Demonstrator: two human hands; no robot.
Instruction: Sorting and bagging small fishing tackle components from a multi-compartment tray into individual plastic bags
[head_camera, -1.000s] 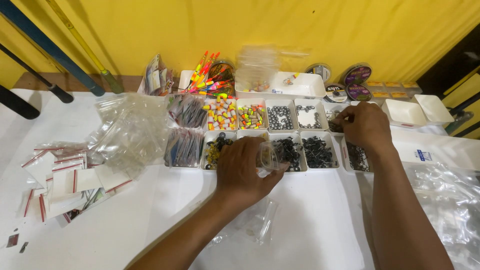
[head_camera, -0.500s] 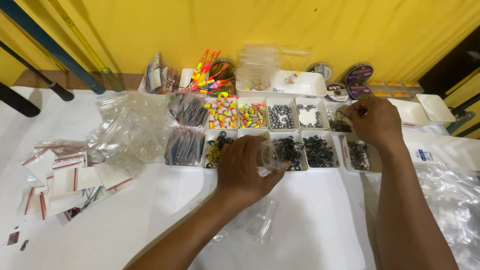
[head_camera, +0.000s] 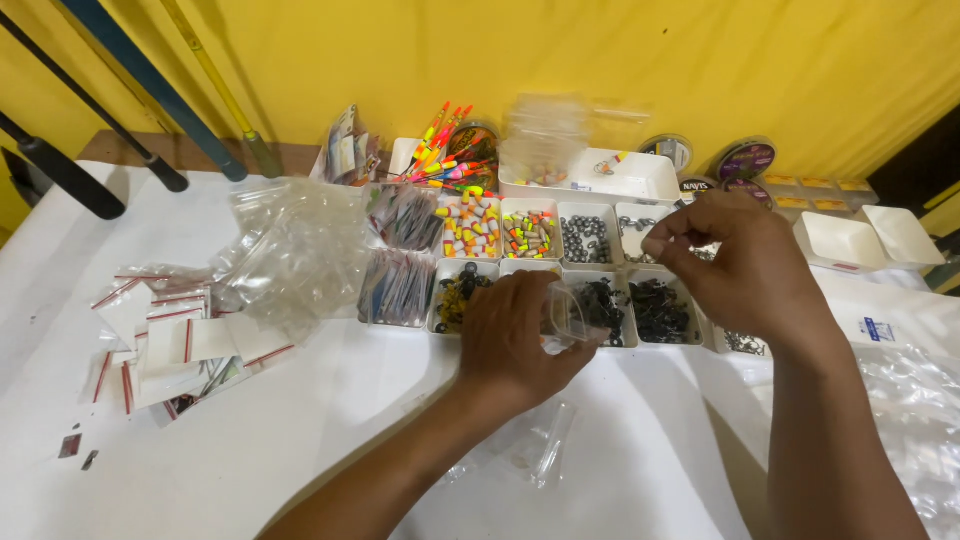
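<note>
Item pinched by right hand (head_camera: 745, 270) too small to tell, rods (head_camera: 120, 70) cut off at top edge

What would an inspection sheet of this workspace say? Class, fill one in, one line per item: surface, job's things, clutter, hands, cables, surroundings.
Surface: white table, mostly covered.
Job's things: small clear bag held open over the compartment tray of beads, sinkers and dark fittings.
Clutter: heap of clear bags; red-striped zip bags; bright floats; line spools; empty white trays.
Hands: left hand grips the small clear bag; right hand pinches above the tray, item too small to tell.
Cables: nothing seen.
Surroundings: yellow wall; rods leaning at left.
</note>
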